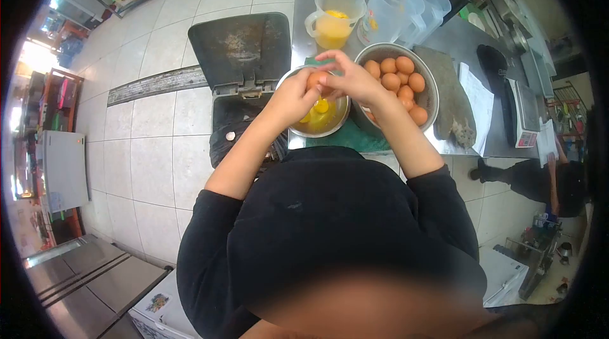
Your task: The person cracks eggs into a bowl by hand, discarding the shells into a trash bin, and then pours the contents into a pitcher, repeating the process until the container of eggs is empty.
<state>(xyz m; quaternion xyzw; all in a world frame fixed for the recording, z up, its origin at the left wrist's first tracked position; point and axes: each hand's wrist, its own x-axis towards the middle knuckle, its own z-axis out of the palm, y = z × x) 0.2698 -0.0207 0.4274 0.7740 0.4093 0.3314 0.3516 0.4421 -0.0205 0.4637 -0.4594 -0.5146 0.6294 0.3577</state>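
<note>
Over a metal bowl (pixel 343 124), a brown egg (pixel 317 79) sits between my two hands. My left hand (pixel 297 99) is closed around its near left side. From the right, my right hand (pixel 356 80) reaches in with curved fingers, its thumb and fingertips at the shell. Below them in the bowl lie raw egg yolks (pixel 321 106) in clear egg white. Close to my right wrist stands a deep metal pot (pixel 433 85) holding several whole brown eggs (pixel 391 82). A green cloth (pixel 355 143) lies under the bowl and pot.
Behind the bowl stand a plastic jug (pixel 333 18) with yellow liquid and several clear pitchers (pixel 387 9). An open black bin (pixel 244 47) with eggshell inside is at the left. A grey cloth (pixel 444 79), papers (pixel 472 104) and a scale (pixel 525 113) lie rightward. Another person (pixel 545 180) is far right.
</note>
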